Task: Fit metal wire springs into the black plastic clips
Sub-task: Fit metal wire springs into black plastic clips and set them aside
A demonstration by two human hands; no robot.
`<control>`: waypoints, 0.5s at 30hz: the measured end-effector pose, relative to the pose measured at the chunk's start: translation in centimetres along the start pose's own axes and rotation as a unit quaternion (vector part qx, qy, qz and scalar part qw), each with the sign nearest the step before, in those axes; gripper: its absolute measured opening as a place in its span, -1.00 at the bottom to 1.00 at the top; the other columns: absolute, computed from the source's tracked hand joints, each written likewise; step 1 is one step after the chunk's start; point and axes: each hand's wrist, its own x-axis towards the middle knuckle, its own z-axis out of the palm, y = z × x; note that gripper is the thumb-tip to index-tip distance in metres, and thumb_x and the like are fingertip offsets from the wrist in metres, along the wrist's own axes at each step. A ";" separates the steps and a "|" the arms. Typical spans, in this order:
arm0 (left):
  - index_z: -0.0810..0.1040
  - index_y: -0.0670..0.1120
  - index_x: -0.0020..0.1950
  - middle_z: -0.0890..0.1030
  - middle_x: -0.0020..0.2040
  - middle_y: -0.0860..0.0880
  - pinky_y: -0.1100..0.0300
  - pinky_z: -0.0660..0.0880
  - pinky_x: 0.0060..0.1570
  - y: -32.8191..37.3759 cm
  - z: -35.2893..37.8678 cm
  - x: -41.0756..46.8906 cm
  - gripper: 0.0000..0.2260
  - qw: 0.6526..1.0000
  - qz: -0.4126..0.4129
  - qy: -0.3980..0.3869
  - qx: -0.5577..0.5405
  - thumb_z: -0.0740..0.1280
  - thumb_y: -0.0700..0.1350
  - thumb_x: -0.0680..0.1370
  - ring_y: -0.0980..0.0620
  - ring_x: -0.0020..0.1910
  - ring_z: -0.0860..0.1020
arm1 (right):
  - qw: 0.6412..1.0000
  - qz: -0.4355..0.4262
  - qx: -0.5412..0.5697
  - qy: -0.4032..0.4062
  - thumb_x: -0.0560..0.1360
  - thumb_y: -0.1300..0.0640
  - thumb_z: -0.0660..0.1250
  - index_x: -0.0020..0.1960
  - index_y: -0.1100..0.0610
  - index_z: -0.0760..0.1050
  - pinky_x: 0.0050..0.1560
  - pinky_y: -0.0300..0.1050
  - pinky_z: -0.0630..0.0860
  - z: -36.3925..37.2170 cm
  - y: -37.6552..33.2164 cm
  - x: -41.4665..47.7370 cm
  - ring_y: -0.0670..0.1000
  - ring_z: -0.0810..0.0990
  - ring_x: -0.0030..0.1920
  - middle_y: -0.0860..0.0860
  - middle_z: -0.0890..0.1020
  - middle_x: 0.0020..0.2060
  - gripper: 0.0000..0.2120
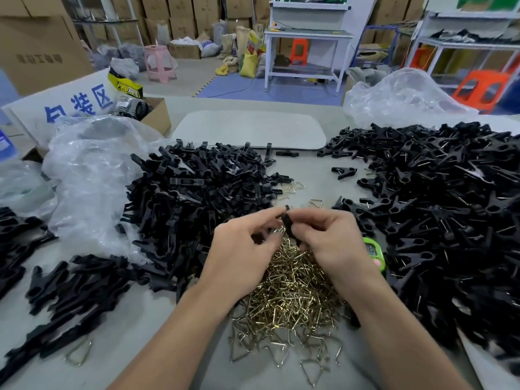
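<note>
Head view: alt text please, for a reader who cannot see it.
The left hand and right hand pinch one black plastic clip above a heap of wire springs on a grey table. Left lies a pile of clip parts, right a pile of clips showing wire.

This is a small factory or warehouse assembly floor. Cardboard boxes [180,15] stand stacked along the back wall, with sacks [249,61] heaped on the floor before them. White metal workbenches [306,49] with shelves line the room, and plastic stools [160,63], pink and orange, sit among them. The near table [304,175] carries bulk piecework: big heaps of black clips [450,206], a mound of wire springs [292,288] and crumpled plastic bags [399,97]. A white sign [76,102] with blue Chinese characters leans at the left, beside an open carton [157,116] of packaged goods
</note>
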 end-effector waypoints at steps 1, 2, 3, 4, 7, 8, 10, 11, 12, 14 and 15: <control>0.62 0.31 0.31 0.67 -0.03 0.38 0.45 0.51 -0.07 0.1 0.3 -0.3 -0.56 1.000 0.002 0.010 0.004 0.51 -0.12 0.53 0.25 -0.07 0.64 | 0.999 0.008 0.033 0.000 0.51 0.44 0.42 -0.13 -0.01 0.77 -0.28 -0.25 0.55 -0.2 -0.2 -0.1 -0.07 0.59 -0.32 0.05 0.76 -0.22 -0.63; 0.59 0.29 0.35 0.65 0.03 0.37 0.41 0.51 -0.04 0.3 0.4 -0.5 -0.55 0.998 0.014 0.032 0.051 0.50 -0.10 0.54 0.21 -0.05 0.61 | 0.998 0.016 0.066 0.006 0.50 0.45 0.41 -0.18 -0.02 0.78 -0.28 -0.27 0.55 -0.5 -0.4 -0.1 -0.06 0.59 -0.29 0.08 0.76 -0.22 -0.61; 0.54 0.24 0.42 0.62 0.11 0.33 0.35 0.46 0.07 0.2 0.4 -0.5 -0.52 0.989 0.035 0.057 0.134 0.49 -0.09 0.55 0.21 0.03 0.54 | 0.994 0.030 0.101 0.017 0.51 0.45 0.41 -0.19 0.00 0.77 -0.26 -0.27 0.57 -0.8 -0.7 0.0 -0.05 0.61 -0.26 0.09 0.76 -0.20 -0.62; 0.49 0.19 0.49 0.59 0.24 0.25 0.26 0.40 0.21 -0.1 0.3 -0.5 -0.49 0.971 0.056 0.068 0.224 0.48 -0.08 0.56 0.18 0.14 0.47 | 0.989 0.049 0.137 0.028 0.53 0.43 0.40 -0.18 0.05 0.76 -0.24 -0.26 0.59 -1.1 -0.9 0.0 -0.04 0.63 -0.21 0.10 0.77 -0.16 -0.68; 0.19 0.17 0.65 0.31 0.61 0.13 0.08 0.20 0.49 -1.1 -0.4 0.4 -0.45 0.928 0.069 -0.031 0.365 0.26 0.04 0.67 0.10 0.53 0.26 | 0.977 0.085 0.190 0.039 0.58 0.37 0.36 -0.07 0.13 0.68 -0.24 -0.29 0.56 -1.8 -1.1 0.3 -0.10 0.64 -0.21 0.15 0.76 -0.04 -0.80; 0.16 0.19 0.65 0.26 0.63 0.14 0.08 0.15 0.51 -1.3 -0.6 0.6 -0.46 0.925 0.065 -0.060 0.369 0.23 0.06 0.69 0.08 0.57 0.22 | 0.978 0.087 0.184 0.038 0.59 0.36 0.35 -0.06 0.14 0.66 -0.28 -0.33 0.51 -1.9 -1.1 0.4 -0.17 0.61 -0.27 0.16 0.75 -0.03 -0.82; 0.30 0.22 0.57 0.37 0.53 0.16 0.12 0.18 0.44 -1.7 -0.9 0.9 -0.53 0.932 0.068 -0.067 0.349 0.29 0.05 0.66 0.08 0.50 0.30 | 0.982 0.087 0.163 0.030 0.60 0.35 0.35 -0.04 0.14 0.64 -0.31 -0.34 0.44 -2.1 -0.9 0.5 -0.17 0.53 -0.34 0.19 0.73 -0.05 -0.84; 0.41 0.22 0.48 0.43 0.43 0.17 0.14 0.21 0.36 -1.8 -0.9 1.0 -0.60 0.937 0.071 -0.056 0.337 0.34 0.03 0.64 0.08 0.43 0.36 | 0.983 0.086 0.158 0.025 0.59 0.36 0.36 -0.05 0.15 0.64 -0.30 -0.30 0.42 -2.1 -0.8 0.5 -0.12 0.50 -0.34 0.19 0.70 -0.09 -0.84; 0.50 0.21 0.37 0.47 0.32 0.17 0.15 0.23 0.28 -1.8 -0.8 1.1 -0.68 0.938 0.072 -0.048 0.337 0.38 0.02 0.63 0.08 0.34 0.40 | 0.984 0.085 0.158 0.021 0.58 0.38 0.37 -0.05 0.16 0.63 -0.29 -0.26 0.44 -2.1 -0.7 0.5 -0.08 0.49 -0.33 0.18 0.68 -0.13 -0.85; 0.57 0.16 0.21 0.50 0.16 0.16 0.16 0.26 0.16 -1.9 -0.5 1.1 -0.79 0.931 0.079 -0.037 0.355 0.42 -0.04 0.60 0.05 0.21 0.45 | 0.985 0.077 0.154 0.012 0.51 0.44 0.41 -0.05 0.20 0.59 -0.26 -0.18 0.50 -2.0 -0.4 0.5 -0.01 0.51 -0.33 0.13 0.65 -0.25 -0.84; 0.59 0.14 0.18 0.51 0.10 0.15 0.14 0.29 0.13 -1.9 -0.3 1.1 -0.80 0.927 0.082 -0.031 0.363 0.43 -0.07 0.58 0.04 0.16 0.47 | 0.987 0.071 0.147 0.005 0.48 0.45 0.42 -0.03 0.20 0.56 -0.22 -0.13 0.53 -1.9 -0.3 0.4 0.02 0.53 -0.33 0.09 0.64 -0.29 -0.81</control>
